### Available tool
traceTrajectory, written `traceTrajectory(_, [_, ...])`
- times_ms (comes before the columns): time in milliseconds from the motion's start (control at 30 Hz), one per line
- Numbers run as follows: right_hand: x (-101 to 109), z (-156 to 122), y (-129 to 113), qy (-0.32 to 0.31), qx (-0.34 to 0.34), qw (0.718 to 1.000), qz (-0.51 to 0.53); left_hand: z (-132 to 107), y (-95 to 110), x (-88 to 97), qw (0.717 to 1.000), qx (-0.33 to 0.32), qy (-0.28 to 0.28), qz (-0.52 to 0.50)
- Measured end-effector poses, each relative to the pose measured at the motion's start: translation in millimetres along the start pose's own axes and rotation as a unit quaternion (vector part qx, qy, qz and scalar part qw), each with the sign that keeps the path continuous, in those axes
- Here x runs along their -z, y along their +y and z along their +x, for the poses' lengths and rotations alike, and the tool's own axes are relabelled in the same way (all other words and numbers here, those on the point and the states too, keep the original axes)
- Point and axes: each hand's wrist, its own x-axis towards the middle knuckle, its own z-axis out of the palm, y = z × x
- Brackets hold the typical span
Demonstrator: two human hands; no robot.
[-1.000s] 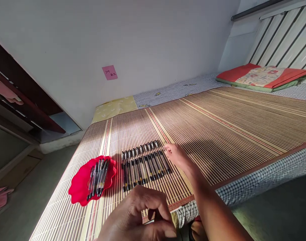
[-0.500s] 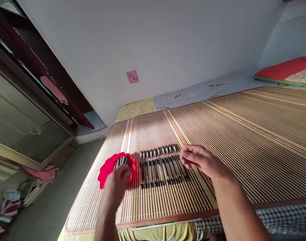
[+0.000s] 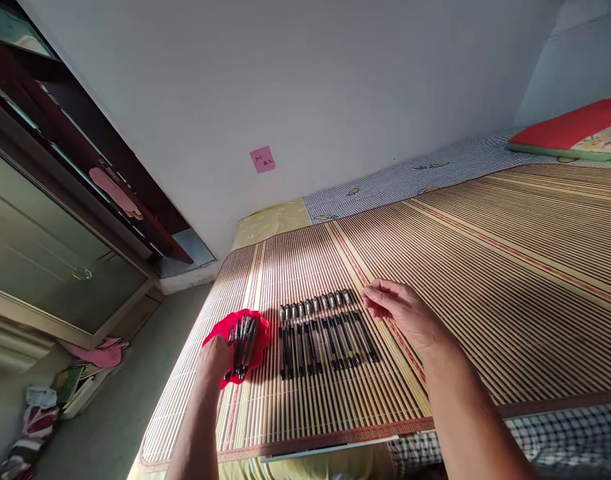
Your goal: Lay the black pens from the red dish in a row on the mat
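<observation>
My left hand (image 3: pixel 216 357) is closed at the left rim of a red scalloped plate (image 3: pixel 257 357), its fingertips hidden from view. Several black pens (image 3: pixel 244 339) lie in a pile on that plate, beside my thumb. To the right, a row of clear-barrelled pen bodies (image 3: pixel 327 344) lies side by side on the mat, with a matching row of black pen caps (image 3: pixel 315 305) above them. My right hand (image 3: pixel 398 310) hovers just right of these rows. Its fingers are curled in against the thumb, and nothing shows in them.
A striped bamboo mat (image 3: pixel 465 280) covers the bed. Its front edge runs along a checked and yellow cloth. Behind stands a wall with a pink note (image 3: pixel 262 159). A red folded quilt (image 3: pixel 570 123) rests far right; a cabinet (image 3: pixel 50 233) stands left beyond the floor.
My left hand has moved left from over the pens to the plate's left rim, uncovering the pile. The plate has shifted slightly. My right hand stays almost in place.
</observation>
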Motion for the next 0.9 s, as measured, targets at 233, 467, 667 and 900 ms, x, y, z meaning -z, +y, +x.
traceTrajectory(233, [2.6, 2.8, 6.4, -0.011, 0.006, 1.0, 0.027, -32.5, 27.9, 23.9, 0.985, 0.019, 0.032, -0.167])
traceTrajectory(467, [-25.2, 0.0, -3.4, -0.081, 0.035, 0.996, 0.032, -113.3, 130.2, 12.1, 0.72, -0.027, -0.139, -0.679])
traceTrajectory(667, [-42.1, -1.7, -8.4, -0.107, 0.014, 0.994, 0.02, -144.5, 179.7, 4.0, 0.667, -0.053, -0.237, -0.705])
traceTrajectory(900, [-40.2, -1.6, -7.8, -0.062, 0.042, 0.996, 0.041, -146.9, 193.6, -5.9, 0.677, -0.071, -0.246, -0.69])
